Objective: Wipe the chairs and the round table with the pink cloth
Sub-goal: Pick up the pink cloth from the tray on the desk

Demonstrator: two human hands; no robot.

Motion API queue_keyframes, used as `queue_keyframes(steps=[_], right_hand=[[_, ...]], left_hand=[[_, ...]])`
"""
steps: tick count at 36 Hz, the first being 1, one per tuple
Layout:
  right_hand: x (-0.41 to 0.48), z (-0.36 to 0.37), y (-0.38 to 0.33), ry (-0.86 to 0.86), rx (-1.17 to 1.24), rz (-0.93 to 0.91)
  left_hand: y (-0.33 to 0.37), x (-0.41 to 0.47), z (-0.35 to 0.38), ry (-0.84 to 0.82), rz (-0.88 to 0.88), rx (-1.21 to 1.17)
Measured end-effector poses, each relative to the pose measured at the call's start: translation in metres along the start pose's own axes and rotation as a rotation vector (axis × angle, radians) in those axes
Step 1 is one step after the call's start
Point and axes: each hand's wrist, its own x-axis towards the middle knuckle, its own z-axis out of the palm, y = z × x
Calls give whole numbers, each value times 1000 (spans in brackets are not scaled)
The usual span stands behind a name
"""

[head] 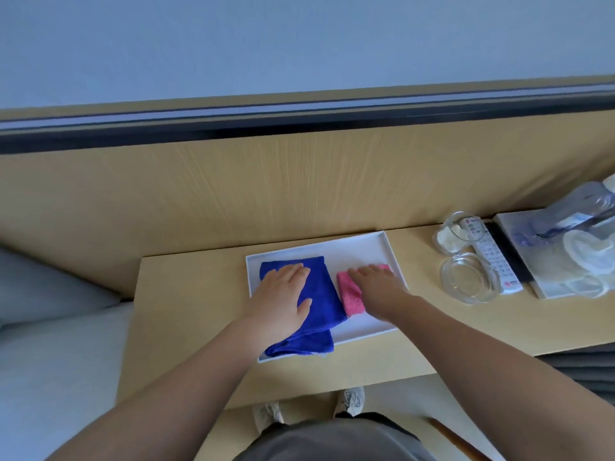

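Laminate in a pale wood grain covered the long desk (186, 327) in the head view, and the same finish ran up the back panel (233, 194) behind it. A dark strip (299, 128) crossed the top of that panel, under a plain pale blue-grey wall (299, 38). Pale flooring showed below the desk's front edge, with two light shoes (351, 399) on it.

On the desk lay a shallow white rectangular tray (359, 251), smooth, with a thin raised rim. To its right were a white remote control (492, 254) and a round clear glass dish (469, 281), the two touching or nearly so.

The folded pink cloth (351, 296) sat inside the tray, right of centre, a small nubbly oblong partly covered by the right hand (376, 287). That hand lay flat on it, fingers straight and together. Just beside it, edge to edge, a larger plush blue cloth (319, 294) spilled over the tray's near rim. The left hand (283, 297) rested spread flat on the blue cloth, thumb held apart.
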Motion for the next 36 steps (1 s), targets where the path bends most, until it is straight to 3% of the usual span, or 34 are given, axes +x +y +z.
queue_keyframes(steps=[11,23,28,36], right_hand=[[14,-15,24,94,0,-111],[-22,-51,34,261,230,-185],[-45,-61,21,319,301,-109],[-84,-72,-10,268,433,86]], left_hand=[[31,9,14,25,-107,-82],[62,41,-16,109,20,-172],[62,47,-26,63,132,-182],[39,41,-36,6,286,-241]])
